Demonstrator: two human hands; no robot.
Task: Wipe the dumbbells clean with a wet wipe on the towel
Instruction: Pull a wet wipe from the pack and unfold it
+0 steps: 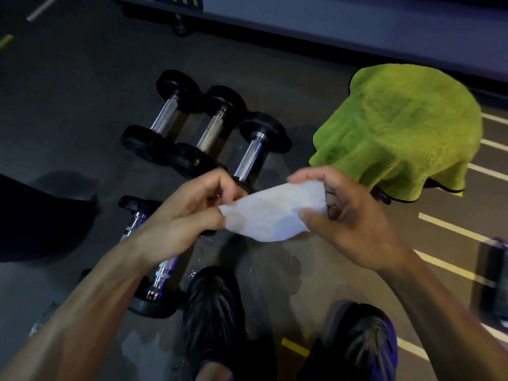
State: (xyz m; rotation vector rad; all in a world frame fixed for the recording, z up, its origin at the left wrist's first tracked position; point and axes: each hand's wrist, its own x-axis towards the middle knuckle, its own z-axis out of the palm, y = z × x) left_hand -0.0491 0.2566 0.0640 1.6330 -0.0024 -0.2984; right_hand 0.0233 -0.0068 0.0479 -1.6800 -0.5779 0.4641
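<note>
both hands, left hand (189, 207) and right hand (349, 215), are pinching the wipe (270, 213) taut; the towel (398, 130) is lying beyond the right hand, probably nearer it, dumbbells (209, 127) left of the towel, handles pointing away.

- The single head-worn view looks steeply down at the floor (82, 78) from above.
- Both forearms enter from the near edge; the shoes (214, 312) sit directly below.
</note>
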